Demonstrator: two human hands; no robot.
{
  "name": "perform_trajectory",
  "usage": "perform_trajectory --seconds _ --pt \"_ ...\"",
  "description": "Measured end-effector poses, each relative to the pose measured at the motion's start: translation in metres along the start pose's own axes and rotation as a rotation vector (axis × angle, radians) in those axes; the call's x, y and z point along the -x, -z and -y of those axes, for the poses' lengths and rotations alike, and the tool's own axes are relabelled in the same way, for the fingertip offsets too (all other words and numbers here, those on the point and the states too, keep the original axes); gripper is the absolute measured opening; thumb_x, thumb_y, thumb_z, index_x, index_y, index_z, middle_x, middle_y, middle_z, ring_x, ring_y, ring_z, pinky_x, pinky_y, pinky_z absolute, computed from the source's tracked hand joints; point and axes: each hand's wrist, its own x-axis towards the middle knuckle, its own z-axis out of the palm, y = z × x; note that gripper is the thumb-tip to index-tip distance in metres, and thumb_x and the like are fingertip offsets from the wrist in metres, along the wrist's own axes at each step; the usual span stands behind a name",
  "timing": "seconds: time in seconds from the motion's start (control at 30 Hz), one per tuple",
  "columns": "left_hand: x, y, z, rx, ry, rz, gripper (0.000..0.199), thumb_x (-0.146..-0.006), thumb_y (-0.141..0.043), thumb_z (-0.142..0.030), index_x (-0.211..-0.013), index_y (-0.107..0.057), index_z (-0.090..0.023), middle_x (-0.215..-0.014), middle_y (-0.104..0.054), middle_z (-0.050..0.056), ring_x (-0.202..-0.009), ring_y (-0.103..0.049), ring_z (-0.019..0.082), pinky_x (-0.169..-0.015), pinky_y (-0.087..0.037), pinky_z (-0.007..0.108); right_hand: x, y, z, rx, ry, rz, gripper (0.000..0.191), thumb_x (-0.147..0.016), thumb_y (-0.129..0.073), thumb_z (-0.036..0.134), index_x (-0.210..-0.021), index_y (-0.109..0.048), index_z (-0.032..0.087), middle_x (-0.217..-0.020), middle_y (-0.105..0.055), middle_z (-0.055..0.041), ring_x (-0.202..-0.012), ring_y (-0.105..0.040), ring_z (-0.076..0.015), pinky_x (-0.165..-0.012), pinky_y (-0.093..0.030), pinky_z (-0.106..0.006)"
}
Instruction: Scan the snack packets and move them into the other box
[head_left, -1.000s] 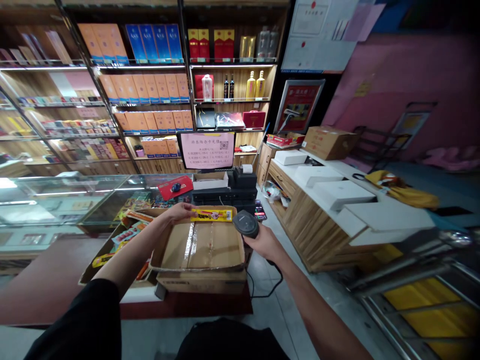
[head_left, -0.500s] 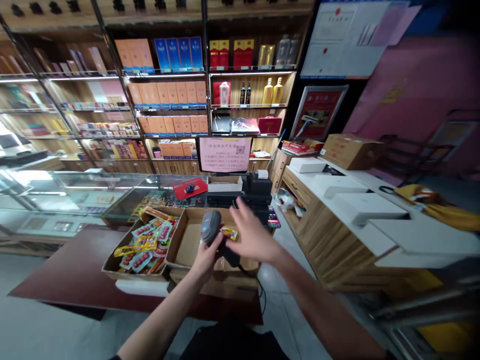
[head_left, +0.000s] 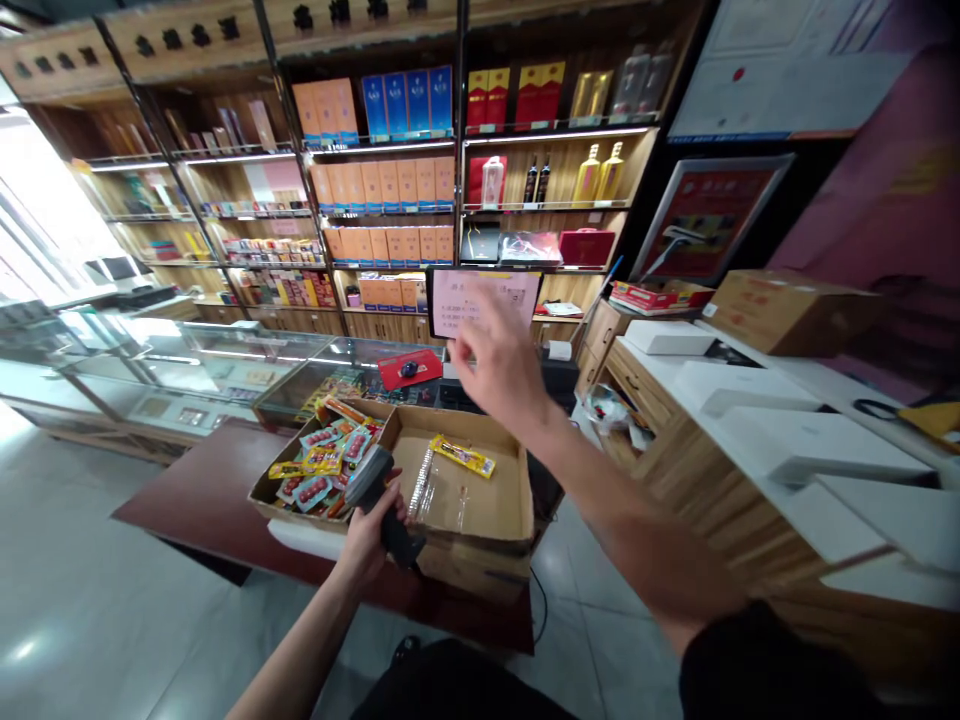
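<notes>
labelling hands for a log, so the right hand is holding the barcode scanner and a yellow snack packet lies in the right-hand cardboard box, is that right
Not quite: the head view shows the left hand holding the barcode scanner. The yellow snack packet does lie in the right-hand cardboard box.

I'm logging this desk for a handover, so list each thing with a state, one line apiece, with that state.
Scanner: tilted, held in the left hand.
Right hand: raised, blurred, no held thing visible.
Yellow packet: lying in the right box.
Right box: open.
Left box: open, heaped with packets.
Pink notice: upright, partly hidden by the right hand.
Shelf light: lit.
</notes>
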Motion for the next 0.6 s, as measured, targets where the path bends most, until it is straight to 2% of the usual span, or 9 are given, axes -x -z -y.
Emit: perform_trajectory --seconds 0.07,0.1,0.17,0.27,0.37,0.43,0.5,0.6 --pt "0.006 0.005 -0.001 -0.023 0.001 -0.029 0.057 -0.065 -0.087 -0.046 -0.113 -0.067 -0.022 -0.065 -0.047 -0.006 -0.054 -0.048 0.009 -0.053 -0.046 0.024 0.04 -0.054 -0.024 -0.042 -0.228 0.411 0.008 -0.092 -0.062 0.027 -0.096 -0.063 0.02 -0.127 -0.067 -0.0115 -0.118 -0.064 -0.0267 -0.101 -0.049 -0.04" --pt "0.009 0.009 -0.001 -0.039 -0.006 -0.053 0.058 -0.064 -0.087 -0.047 -0.112 -0.068 -0.022 -0.065 -0.047 -0.005 -0.054 -0.049 0.01 -0.052 -0.046 0.024 0.06 -0.078 -0.033 -0.004 -0.348 0.62 0.016 -0.09 -0.066 0.03 -0.102 -0.062 0.02 -0.121 -0.069 -0.0122 -0.112 -0.066 -0.026 -0.096 -0.05 -0.036" --pt "0.014 0.02 -0.002 -0.073 -0.039 -0.119 0.057 -0.063 -0.087 -0.05 -0.109 -0.069 -0.023 -0.064 -0.047 -0.005 -0.053 -0.05 0.011 -0.05 -0.047 0.026 0.098 -0.116 -0.043 0.03 -0.401 0.744 0.03 -0.085 -0.073 0.029 -0.108 -0.063 0.015 -0.111 -0.072 -0.0176 -0.103 -0.069 -0.0286 -0.088 -0.05 -0.035" --pt "0.019 0.044 -0.002 -0.086 -0.073 -0.244 0.055 -0.061 -0.088 -0.052 -0.104 -0.07 -0.023 -0.061 -0.048 -0.004 -0.052 -0.053 0.014 -0.049 -0.048 0.028 0.137 -0.146 -0.049 0.063 -0.404 0.811 0.043 -0.083 -0.073 0.023 -0.121 -0.059 0.008 -0.112 -0.07 -0.024 -0.105 -0.067 -0.0315 -0.089 -0.049 -0.037" --pt "0.021 0.073 0.0 0.007 -0.063 -0.374 0.06 -0.058 -0.092 -0.049 -0.105 -0.069 -0.019 -0.058 -0.051 -0.005 -0.05 -0.053 0.013 -0.049 -0.05 0.027 0.149 -0.165 -0.055 0.059 -0.35 0.845 0.042 -0.089 -0.063 0.018 -0.128 -0.057 0.005 -0.109 -0.069 -0.0243 -0.104 -0.066 -0.0312 -0.09 -0.048 -0.037" --pt "0.02 0.091 0.003 0.083 -0.071 -0.465 0.068 -0.054 -0.095 -0.044 -0.11 -0.068 -0.016 -0.058 -0.054 -0.005 -0.049 -0.054 0.011 -0.05 -0.05 0.025 0.141 -0.181 -0.052 0.042 -0.298 0.847 0.043 -0.093 -0.055 0.017 -0.135 -0.054 0.006 -0.113 -0.066 -0.0226 -0.105 -0.064 -0.0304 -0.092 -0.048 -0.037" --pt "0.015 0.106 0.007 0.124 -0.094 -0.555 0.075 -0.053 -0.096 -0.042 -0.117 -0.065 -0.016 -0.061 -0.058 -0.005 -0.05 -0.056 0.011 -0.05 -0.05 0.024 0.122 -0.202 -0.037 0.006 -0.216 0.788 0.048 -0.099 -0.043 0.018 -0.145 -0.046 0.008 -0.119 -0.063 -0.0206 -0.109 -0.062 -0.0296 -0.094 -0.048 -0.038" --pt "0.002 0.126 0.015 0.115 -0.115 -0.693 0.077 -0.053 -0.096 -0.041 -0.119 -0.065 -0.015 -0.068 -0.063 -0.001 -0.053 -0.06 0.013 -0.051 -0.051 0.024 0.08 -0.234 -0.001 -0.108 -0.03 0.574 0.054 -0.103 -0.036 0.026 -0.153 -0.036 0.008 -0.124 -0.06 -0.0206 -0.114 -0.059 -0.0311 -0.098 -0.049 -0.042"
